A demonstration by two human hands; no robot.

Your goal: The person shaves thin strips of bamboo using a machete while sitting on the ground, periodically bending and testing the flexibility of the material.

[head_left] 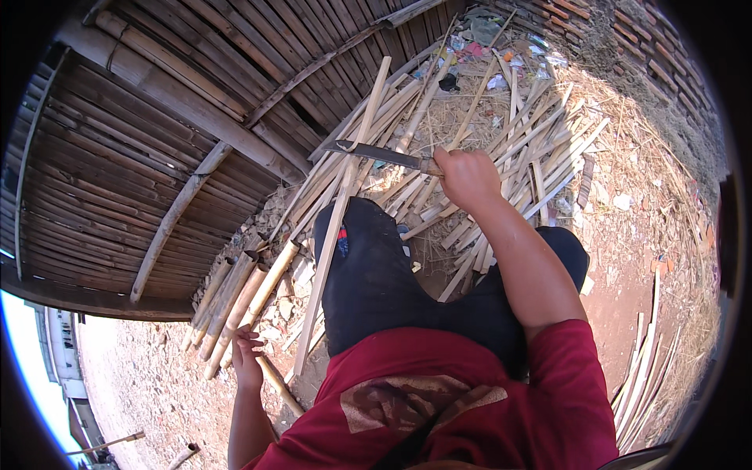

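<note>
My right hand (468, 178) is closed round the handle of a long knife (384, 154). Its dark blade points left and lies across a pale bamboo strip (337, 215), near the strip's far end. A small curl of bamboo stands up at the blade. The strip slants from the ground by my left side, along my left thigh, to its raised far end. My left hand (248, 356) is off the strip, to its left, with loosely bent fingers apart and nothing seen in them. It is nearest to the whole bamboo poles (239, 305).
Many split bamboo strips (540, 149) lie piled ahead and right of my knees. A slatted bamboo wall (102, 180) stands close on the left, a brick wall (658, 63) at the far right. Coloured litter (478, 47) lies beyond the pile. More thin strips (646, 368) lie at right.
</note>
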